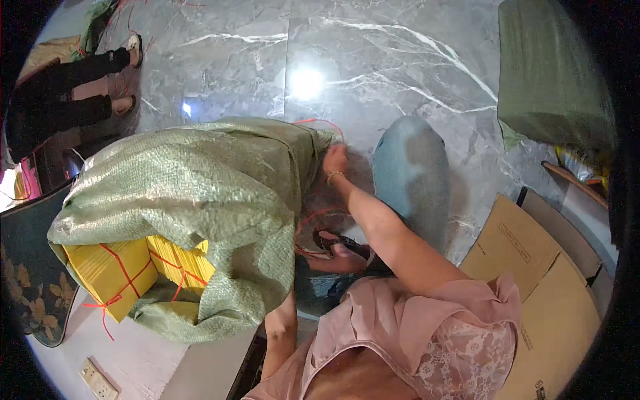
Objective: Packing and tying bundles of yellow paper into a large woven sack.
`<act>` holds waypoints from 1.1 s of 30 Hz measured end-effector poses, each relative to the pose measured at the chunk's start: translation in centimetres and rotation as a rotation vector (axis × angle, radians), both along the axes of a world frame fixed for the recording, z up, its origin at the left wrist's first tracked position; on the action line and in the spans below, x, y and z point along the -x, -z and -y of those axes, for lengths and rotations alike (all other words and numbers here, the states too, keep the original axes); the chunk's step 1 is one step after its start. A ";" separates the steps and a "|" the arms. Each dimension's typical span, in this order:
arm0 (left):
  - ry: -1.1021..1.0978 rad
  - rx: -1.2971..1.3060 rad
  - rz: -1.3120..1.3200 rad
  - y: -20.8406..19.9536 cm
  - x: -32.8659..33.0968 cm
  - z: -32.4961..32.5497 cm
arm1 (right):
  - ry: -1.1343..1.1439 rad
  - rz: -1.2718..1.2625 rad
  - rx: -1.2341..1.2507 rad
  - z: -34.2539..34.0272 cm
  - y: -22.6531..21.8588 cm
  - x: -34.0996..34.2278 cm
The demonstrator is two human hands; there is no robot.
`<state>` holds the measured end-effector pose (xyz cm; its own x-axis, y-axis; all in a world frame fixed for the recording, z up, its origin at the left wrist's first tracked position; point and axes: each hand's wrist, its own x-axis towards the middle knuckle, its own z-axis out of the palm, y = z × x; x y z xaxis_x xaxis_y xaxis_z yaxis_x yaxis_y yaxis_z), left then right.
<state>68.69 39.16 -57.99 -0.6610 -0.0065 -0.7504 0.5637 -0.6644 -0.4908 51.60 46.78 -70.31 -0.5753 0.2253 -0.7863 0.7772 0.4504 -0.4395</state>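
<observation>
As I read it, the sack's far corner is being worked, and the next move calls for a sure hold there. The green woven sack [187,173] lies left of the denim-clad knee [411,160], mouth facing lower left, long axis slanting to upper right. My right hand [335,161] curls at that corner, grip unclear; my left hand is hidden.
</observation>
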 end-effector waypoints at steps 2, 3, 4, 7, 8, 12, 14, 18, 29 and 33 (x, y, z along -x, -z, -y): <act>0.046 -0.073 -0.028 1.2 1.2 -1.6 | 0.013 -0.509 0.183 -1.9 0.7 1.0; 0.064 -0.099 -0.044 1.6 1.5 -2.2 | 0.077 -0.610 0.201 -2.3 1.3 2.1; 0.082 -0.126 -0.058 1.8 2.2 -3.1 | 0.034 -0.557 0.147 -3.8 2.7 3.4; 0.085 -0.139 -0.077 2.6 1.7 -2.9 | -0.095 -0.466 0.080 -5.3 3.0 6.7; 0.088 -0.143 -0.077 2.8 1.5 -2.8 | -0.169 -0.398 -0.094 -5.3 2.9 7.3; 0.083 -0.144 -0.072 3.3 0.4 -1.8 | -0.223 -0.158 -0.267 -4.5 1.1 7.2; 0.084 -0.160 -0.072 3.3 0.4 -2.0 | -0.145 -0.107 -0.183 -4.6 1.4 7.1; 0.126 -0.233 -0.089 1.9 2.7 -4.3 | -0.014 -0.445 -0.073 -6.2 6.0 1.3; 0.070 -0.242 -0.054 0.9 -1.9 -2.1 | 0.167 0.311 1.243 -2.0 -2.1 -13.2; 0.149 -0.334 -0.075 2.5 -0.6 -4.2 | -0.520 -0.305 1.058 -5.5 -1.0 -9.7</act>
